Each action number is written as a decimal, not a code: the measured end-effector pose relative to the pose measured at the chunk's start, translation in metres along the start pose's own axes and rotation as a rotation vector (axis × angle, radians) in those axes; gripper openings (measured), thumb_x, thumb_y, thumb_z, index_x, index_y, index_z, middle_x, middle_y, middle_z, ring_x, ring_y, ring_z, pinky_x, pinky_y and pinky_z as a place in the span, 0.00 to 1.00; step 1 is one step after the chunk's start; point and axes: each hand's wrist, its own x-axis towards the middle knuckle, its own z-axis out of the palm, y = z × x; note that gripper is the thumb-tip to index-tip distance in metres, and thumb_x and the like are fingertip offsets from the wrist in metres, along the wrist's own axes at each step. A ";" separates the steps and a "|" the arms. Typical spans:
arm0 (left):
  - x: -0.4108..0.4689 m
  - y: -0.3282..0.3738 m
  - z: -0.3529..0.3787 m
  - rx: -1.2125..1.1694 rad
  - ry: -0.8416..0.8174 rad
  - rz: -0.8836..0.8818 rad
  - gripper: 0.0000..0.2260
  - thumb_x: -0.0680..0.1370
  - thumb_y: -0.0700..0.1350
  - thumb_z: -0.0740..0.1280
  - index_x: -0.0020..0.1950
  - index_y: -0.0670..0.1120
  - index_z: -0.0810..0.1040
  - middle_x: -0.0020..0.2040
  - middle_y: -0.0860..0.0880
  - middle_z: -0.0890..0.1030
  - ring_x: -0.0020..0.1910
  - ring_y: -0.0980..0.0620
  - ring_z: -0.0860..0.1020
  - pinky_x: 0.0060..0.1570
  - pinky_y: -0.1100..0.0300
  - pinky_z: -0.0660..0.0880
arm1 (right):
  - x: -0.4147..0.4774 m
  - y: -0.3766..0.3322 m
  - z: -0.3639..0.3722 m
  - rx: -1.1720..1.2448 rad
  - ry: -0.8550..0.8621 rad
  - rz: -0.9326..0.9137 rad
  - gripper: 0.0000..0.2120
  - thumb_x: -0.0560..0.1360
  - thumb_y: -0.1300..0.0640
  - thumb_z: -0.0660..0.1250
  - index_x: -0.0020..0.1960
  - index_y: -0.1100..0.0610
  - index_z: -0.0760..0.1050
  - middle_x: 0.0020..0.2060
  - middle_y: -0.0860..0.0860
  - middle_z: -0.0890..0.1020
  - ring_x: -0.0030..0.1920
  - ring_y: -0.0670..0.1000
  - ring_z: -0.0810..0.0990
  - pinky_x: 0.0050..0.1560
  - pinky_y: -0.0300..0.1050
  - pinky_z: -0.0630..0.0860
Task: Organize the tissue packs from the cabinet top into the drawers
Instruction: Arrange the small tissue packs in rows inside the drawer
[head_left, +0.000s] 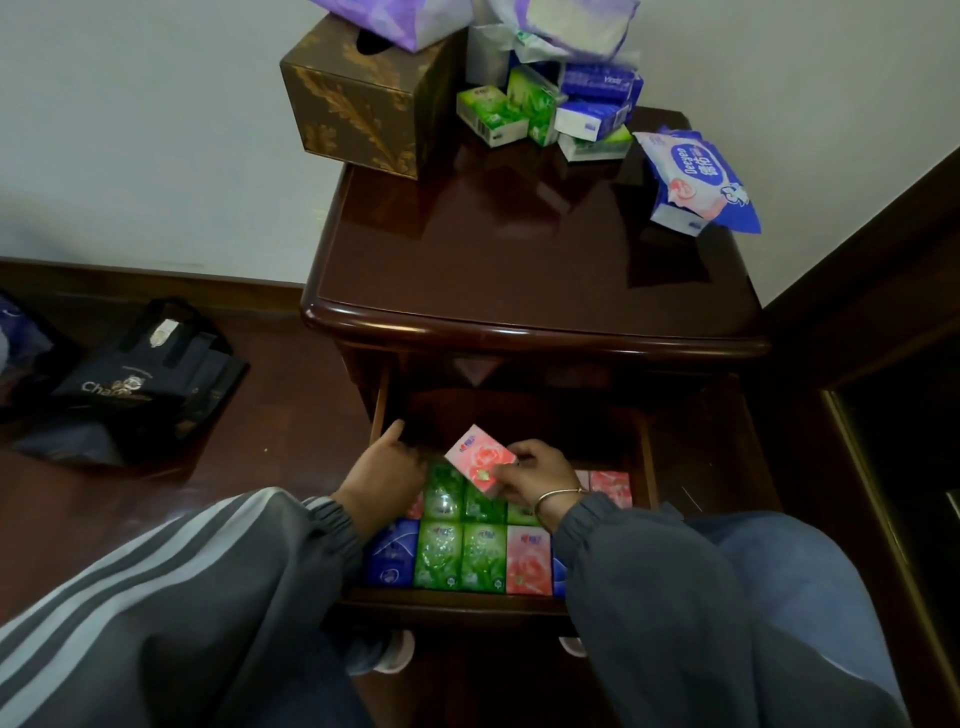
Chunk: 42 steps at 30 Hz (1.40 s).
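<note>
Pink pack (480, 460) in rt hand (540, 480) over drawer (441, 605) — wipes (696, 176), tissue box (358, 104) atop cabinet (519, 249).

Front rows of the drawer (381, 410) are jammed tight with tissue packs (462, 556), no gap showing between them. Behind them, dark bare drawer floor runs back under the cabinet top (519, 249), whose lip roofs it over. The left hand (382, 470) sits by the left wall, the right hand (535, 475) with its pink pack (480, 460) hangs mid-drawer, and sleeves cover the front. Up top, middle and front are open wood; brown tissue box (358, 109), heap of small packs (545, 109) and wipes pack (696, 176) crowd the back and right.
</note>
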 end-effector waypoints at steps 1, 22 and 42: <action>-0.002 -0.002 0.002 0.018 -0.014 -0.005 0.20 0.81 0.42 0.54 0.74 0.41 0.63 0.70 0.42 0.71 0.70 0.41 0.67 0.74 0.43 0.45 | -0.001 0.001 0.005 -0.052 0.002 -0.020 0.18 0.70 0.64 0.71 0.58 0.63 0.73 0.41 0.53 0.78 0.45 0.56 0.81 0.51 0.56 0.80; -0.034 -0.016 0.007 -0.245 0.031 -0.022 0.18 0.80 0.50 0.54 0.69 0.49 0.69 0.69 0.49 0.71 0.73 0.46 0.61 0.72 0.41 0.48 | -0.007 0.031 0.054 -1.163 0.065 -0.586 0.26 0.78 0.44 0.55 0.73 0.53 0.59 0.74 0.51 0.61 0.74 0.54 0.56 0.68 0.54 0.57; -0.029 -0.005 0.009 -0.002 -0.219 0.066 0.30 0.81 0.57 0.52 0.79 0.45 0.48 0.79 0.44 0.51 0.78 0.45 0.49 0.72 0.39 0.36 | -0.001 0.056 0.063 -1.502 -0.147 -0.363 0.43 0.73 0.28 0.40 0.75 0.56 0.33 0.75 0.52 0.34 0.75 0.52 0.31 0.68 0.63 0.27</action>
